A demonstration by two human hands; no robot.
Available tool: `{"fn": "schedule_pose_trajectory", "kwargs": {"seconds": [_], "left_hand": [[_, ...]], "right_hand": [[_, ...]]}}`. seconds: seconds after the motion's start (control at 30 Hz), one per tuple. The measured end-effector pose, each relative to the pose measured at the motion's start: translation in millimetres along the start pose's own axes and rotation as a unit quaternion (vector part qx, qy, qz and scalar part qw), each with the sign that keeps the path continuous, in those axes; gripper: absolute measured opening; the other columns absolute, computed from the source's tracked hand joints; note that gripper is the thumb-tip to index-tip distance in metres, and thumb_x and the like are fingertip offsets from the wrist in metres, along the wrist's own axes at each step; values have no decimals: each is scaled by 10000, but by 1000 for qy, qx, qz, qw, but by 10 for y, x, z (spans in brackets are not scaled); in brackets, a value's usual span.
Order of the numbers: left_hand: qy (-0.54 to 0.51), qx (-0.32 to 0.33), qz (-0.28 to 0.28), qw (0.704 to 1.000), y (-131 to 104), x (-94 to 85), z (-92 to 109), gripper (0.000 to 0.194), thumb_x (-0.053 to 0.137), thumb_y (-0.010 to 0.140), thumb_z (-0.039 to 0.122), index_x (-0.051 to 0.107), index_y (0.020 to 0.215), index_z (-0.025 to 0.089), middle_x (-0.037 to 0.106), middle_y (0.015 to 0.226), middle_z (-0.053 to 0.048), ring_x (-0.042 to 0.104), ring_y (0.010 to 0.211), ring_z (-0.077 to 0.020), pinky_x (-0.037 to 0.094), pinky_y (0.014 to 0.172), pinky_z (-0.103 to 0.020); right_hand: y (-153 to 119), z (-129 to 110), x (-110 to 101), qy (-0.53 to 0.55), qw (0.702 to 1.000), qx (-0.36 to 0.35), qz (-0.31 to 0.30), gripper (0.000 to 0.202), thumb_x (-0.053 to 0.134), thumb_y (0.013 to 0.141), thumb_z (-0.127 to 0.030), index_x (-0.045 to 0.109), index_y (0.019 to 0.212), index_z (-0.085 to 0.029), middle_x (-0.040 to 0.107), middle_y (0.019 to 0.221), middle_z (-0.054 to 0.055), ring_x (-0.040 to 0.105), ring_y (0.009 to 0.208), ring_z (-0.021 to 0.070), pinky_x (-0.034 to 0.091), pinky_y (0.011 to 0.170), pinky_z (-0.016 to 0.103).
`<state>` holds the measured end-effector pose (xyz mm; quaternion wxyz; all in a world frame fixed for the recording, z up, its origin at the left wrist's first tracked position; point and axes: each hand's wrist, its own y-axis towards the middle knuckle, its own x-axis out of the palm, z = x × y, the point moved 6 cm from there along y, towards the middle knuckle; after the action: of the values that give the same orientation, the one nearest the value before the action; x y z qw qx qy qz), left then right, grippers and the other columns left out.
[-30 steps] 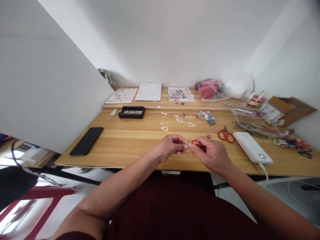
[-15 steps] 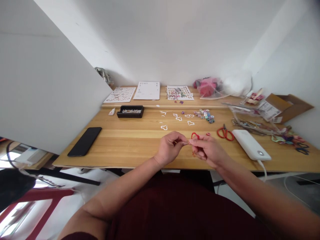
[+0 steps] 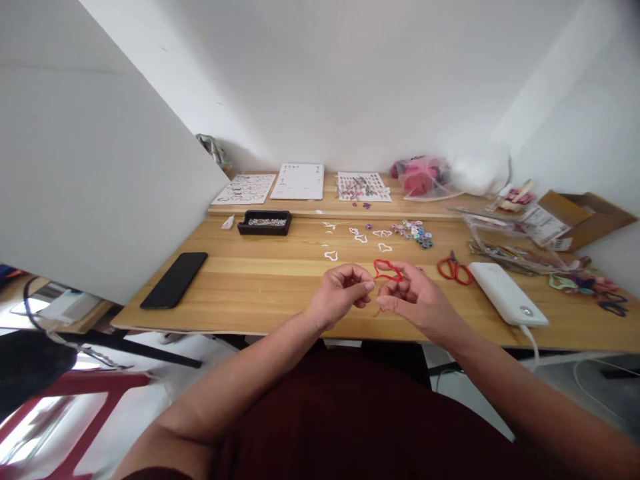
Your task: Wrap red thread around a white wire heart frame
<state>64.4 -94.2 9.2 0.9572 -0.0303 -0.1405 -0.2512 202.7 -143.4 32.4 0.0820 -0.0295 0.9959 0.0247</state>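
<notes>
A thin red loop, bent in a wavy outline, stands up over the fingers of my right hand. Those fingers are curled, with the thumb close to the fingertips, and a thin orange-red thread end hangs below them. My left hand is just left of it, thumb and index finger pinched together; whatever is between them is too small to make out. Several white outline shapes lie on the table beyond both hands. Red-handled scissors rest to the right of my right hand.
Around the wooden table are a black phone, a black tray of small pieces, small colourful pieces, a white power bank with a cable and an open cardboard box. Printed sheets lie on the raised back ledge.
My hands have moved slightly apart. The right fingers have opened out, so more of the red loop shows. The view has shifted a little.
</notes>
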Motion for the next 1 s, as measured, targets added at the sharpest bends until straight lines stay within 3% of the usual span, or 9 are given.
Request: {"fn": "schedule_pose_trajectory", "kwargs": {"seconds": [0.07,0.13,0.23,0.33,0.57,0.8,0.9,0.97,1.0], "left_hand": [[-19,-17,-14,1000,-16,28,8,400,832,633,435,610,780,138,585,603,24,549,526,-67,449,508,-180],[-35,-32,-17,999,-27,39,8,411,845,618,431,607,783,139,579,598,31,544,518,-60,433,495,-167],[-53,-50,-13,997,-33,39,-9,417,856,601,424,604,779,144,574,597,35,550,517,-61,414,477,-158],[-50,-52,-14,997,-33,45,-23,408,855,607,421,604,768,142,581,603,30,555,517,-62,421,472,-159],[-31,-24,-19,999,-34,57,-8,380,830,641,405,593,766,136,579,584,26,565,509,-78,449,441,-164],[57,-2,-11,998,-55,69,5,228,718,759,322,575,778,146,575,583,20,560,509,-93,483,464,-197],[171,72,25,982,-53,34,58,135,649,817,238,562,755,156,568,612,19,546,521,-87,471,496,-200],[296,189,48,935,-81,25,160,109,608,849,185,575,749,159,587,673,-1,567,607,-101,481,574,-214],[367,253,53,893,-110,38,208,108,578,872,168,590,765,159,601,719,-16,576,662,-112,482,613,-223]], "right_hand": [[-18,-21,-15,-44,998,-42,20,760,758,773,-309,381,1431,-254,597,767,-33,556,663,122,455,602,250],[-30,-45,-31,-75,993,-76,42,781,725,809,-295,341,1489,-288,551,712,-54,515,613,112,425,558,234],[-30,-84,-39,-127,983,-116,60,479,684,846,-317,585,1311,-256,573,694,-35,463,548,100,382,499,228],[-28,-113,-60,-173,969,-150,92,231,658,868,-339,717,1058,-221,695,845,32,521,582,115,411,512,247],[-27,-170,-73,-234,946,-195,114,150,648,889,-313,731,972,-220,745,902,45,616,693,149,469,623,273],[-27,-321,-50,-326,921,-193,88,160,605,905,-304,730,890,-205,666,651,-14,469,495,98,374,525,253],[3,-340,-60,-366,915,-144,90,196,599,895,-341,728,835,-207,611,567,-25,445,472,101,340,517,261],[50,-311,-76,-361,924,-93,80,218,601,881,-372,727,812,-208,587,544,-28,442,476,106,324,519,264],[80,-279,-85,-346,933,-63,71,233,602,873,-391,727,806,-206,581,543,-27,444,484,109,318,518,264]]}}
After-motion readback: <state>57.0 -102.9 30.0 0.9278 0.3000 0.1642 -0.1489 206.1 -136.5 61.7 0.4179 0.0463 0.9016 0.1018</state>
